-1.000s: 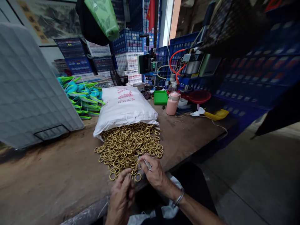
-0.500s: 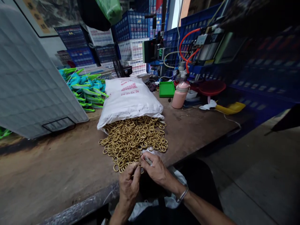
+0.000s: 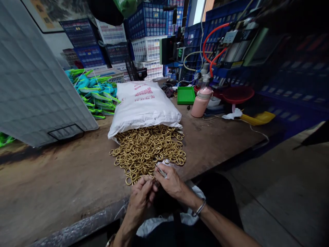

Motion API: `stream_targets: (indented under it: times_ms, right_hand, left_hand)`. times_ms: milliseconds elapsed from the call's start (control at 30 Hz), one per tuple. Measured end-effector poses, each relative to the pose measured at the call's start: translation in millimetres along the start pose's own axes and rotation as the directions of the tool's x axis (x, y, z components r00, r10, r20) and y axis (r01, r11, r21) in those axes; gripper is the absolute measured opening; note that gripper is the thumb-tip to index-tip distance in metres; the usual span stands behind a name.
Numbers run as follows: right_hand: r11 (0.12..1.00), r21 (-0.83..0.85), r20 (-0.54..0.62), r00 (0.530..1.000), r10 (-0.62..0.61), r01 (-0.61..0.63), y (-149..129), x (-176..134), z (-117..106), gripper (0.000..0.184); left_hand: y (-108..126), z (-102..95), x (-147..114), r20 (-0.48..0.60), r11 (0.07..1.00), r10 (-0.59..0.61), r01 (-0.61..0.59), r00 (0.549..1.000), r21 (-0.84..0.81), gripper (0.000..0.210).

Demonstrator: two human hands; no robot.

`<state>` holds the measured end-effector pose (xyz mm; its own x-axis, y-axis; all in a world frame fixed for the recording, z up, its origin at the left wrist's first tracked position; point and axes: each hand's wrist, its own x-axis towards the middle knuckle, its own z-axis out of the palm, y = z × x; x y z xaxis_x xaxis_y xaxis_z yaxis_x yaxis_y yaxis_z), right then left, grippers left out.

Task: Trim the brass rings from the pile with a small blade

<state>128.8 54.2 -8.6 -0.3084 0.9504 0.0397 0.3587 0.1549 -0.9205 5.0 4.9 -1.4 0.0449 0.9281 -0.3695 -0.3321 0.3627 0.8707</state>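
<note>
A heap of gold-coloured rings [image 3: 146, 149] lies on the brown table, spilling from the mouth of a white woven sack [image 3: 145, 106]. At its near edge my left hand [image 3: 141, 193] is closed in a pinch; whatever sits between its fingertips is too small to make out. Close against it, my right hand [image 3: 172, 181] is wrapped round a small, pale metal tool [image 3: 161, 171] with a thin tip pointing at the rings. Its exact kind is unclear. Both hands are over the table's front edge, fingertips almost touching.
Behind the sack lie green and blue plastic hangers [image 3: 96, 91]. A green tray [image 3: 186, 95], a pink bottle [image 3: 202, 102], a red dish [image 3: 238, 94] and a yellow scoop [image 3: 258, 118] stand at the back right. A large pale panel [image 3: 46, 79] leans at left.
My left hand has turned a little and its fingers have shifted around the pinch. My right hand keeps its grip on the metal tool. The whole view has shifted slightly.
</note>
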Motion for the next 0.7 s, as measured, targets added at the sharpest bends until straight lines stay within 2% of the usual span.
stream_targets:
  times_ms: [67, 167, 267, 433, 567, 700]
  right_hand:
    - [1.000, -0.019, -0.011, 1.000, -0.002, 0.002, 2, 0, 0, 0.021]
    - [0.992, -0.126, -0.006, 1.000, -0.015, 0.014, 2, -3, -3, 0.018]
    - [0.956, -0.288, 0.078, 0.996, -0.041, 0.062, 0, -8, -6, 0.012]
    - [0.874, -0.474, 0.191, 0.981, -0.023, 0.112, 1, -19, -1, 0.022]
    - [0.805, -0.583, 0.200, 0.980, 0.014, 0.108, 3, -19, 2, 0.026]
    - [0.727, -0.686, 0.120, 0.986, 0.115, -0.002, 8, -9, -11, 0.028]
  left_hand:
    - [0, -0.1, -1, 0.013, 0.999, -0.010, 0.011, 1.000, -0.046, 0.026]
    - [0, 0.7, -1, -0.037, 0.998, -0.017, 0.015, 0.999, -0.057, 0.027]
    - [0, 2.2, 0, -0.070, 0.999, -0.007, 0.004, 0.998, -0.049, 0.028]
    - [-4, 1.6, 3, -0.085, 0.999, 0.036, -0.038, 0.996, -0.023, 0.030]
    - [-6, -0.1, 1, -0.087, 0.996, 0.082, -0.078, 0.993, 0.054, 0.029]
    - [0, 1.5, -12, -0.050, 0.998, 0.044, -0.041, 0.998, 0.055, 0.025]
